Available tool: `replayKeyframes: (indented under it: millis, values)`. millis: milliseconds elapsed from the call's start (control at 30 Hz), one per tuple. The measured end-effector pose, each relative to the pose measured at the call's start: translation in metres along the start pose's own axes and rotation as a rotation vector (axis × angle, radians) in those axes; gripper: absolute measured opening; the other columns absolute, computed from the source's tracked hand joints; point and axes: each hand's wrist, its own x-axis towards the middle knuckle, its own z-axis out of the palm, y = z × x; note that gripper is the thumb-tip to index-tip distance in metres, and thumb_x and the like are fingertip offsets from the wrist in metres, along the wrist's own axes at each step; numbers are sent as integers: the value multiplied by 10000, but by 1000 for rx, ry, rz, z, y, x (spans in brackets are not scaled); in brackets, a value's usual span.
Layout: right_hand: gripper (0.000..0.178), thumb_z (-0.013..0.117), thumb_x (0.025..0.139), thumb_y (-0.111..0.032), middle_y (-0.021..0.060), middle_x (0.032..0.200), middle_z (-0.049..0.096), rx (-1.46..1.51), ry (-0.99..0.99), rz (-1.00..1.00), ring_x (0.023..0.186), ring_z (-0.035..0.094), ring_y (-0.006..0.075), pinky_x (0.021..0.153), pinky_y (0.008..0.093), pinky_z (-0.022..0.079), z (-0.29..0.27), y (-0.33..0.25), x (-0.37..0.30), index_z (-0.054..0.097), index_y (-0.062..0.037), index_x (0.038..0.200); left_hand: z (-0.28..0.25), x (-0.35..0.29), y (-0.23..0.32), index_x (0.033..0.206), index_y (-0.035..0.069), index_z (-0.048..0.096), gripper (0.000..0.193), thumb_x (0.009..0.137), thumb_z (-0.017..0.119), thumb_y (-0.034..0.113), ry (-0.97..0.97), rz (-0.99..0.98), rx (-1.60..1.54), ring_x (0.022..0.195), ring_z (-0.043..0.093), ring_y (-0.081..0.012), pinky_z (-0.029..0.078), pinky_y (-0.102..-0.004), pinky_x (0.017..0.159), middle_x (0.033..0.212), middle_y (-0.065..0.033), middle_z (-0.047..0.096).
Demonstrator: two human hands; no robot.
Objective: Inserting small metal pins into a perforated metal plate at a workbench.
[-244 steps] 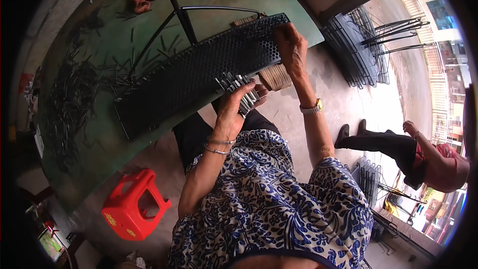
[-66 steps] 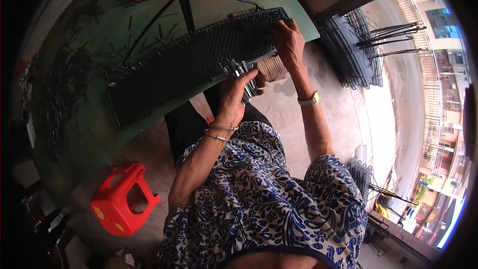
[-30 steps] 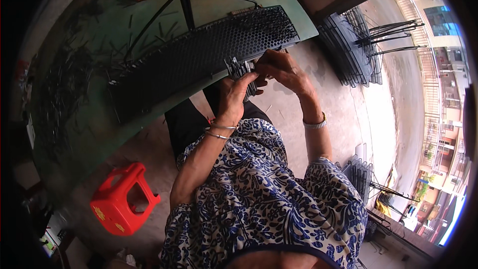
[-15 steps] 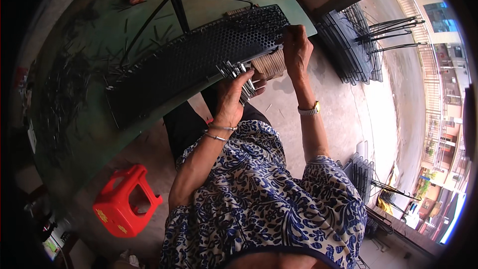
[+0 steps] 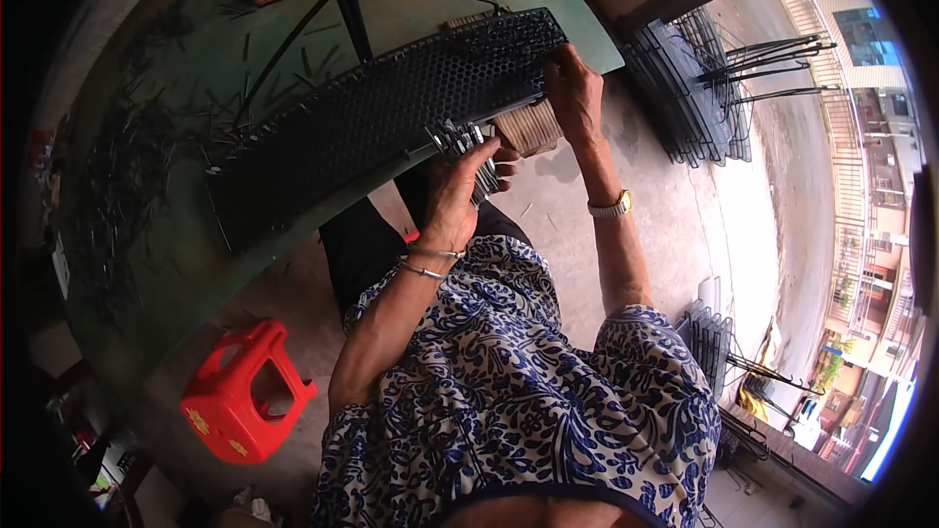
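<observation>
A long black perforated metal panel (image 5: pixel 381 117) lies along the near edge of a green table (image 5: pixel 186 264). My left hand (image 5: pixel 462 186) is closed around a bunch of thin metal strips (image 5: pixel 469 152), just below the panel's near edge. At the panel's right end, my right hand (image 5: pixel 573 88) is closed with its fingertips against the mesh. Whatever is pinched there is hidden by the fingers. A black metal tube frame (image 5: pixel 350 20) rises behind the panel.
Loose dark strips (image 5: pixel 117 186) litter the table's left side. A stack of brown cardboard (image 5: pixel 528 129) sits beneath the panel's right end. A red plastic stool (image 5: pixel 249 391) stands at lower left. Black wire racks (image 5: pixel 680 88) lean at the right.
My right hand has shifted slightly left and down along the panel's right end. My left hand keeps its hold on the strips, nearly unmoved.
</observation>
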Motion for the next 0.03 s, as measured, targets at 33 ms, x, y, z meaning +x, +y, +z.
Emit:
replayKeyframes:
  millis: [33]
  values:
    - [104,602,862,-104,152,762,642,-2,-9,-13,633,639,211,594,306,487,-1,-2,0,590,-34,936,1,-1,1,1023,59,624,197,860,641,168,3,3,7,705,669,-170,530,-285,608,854,-93,700]
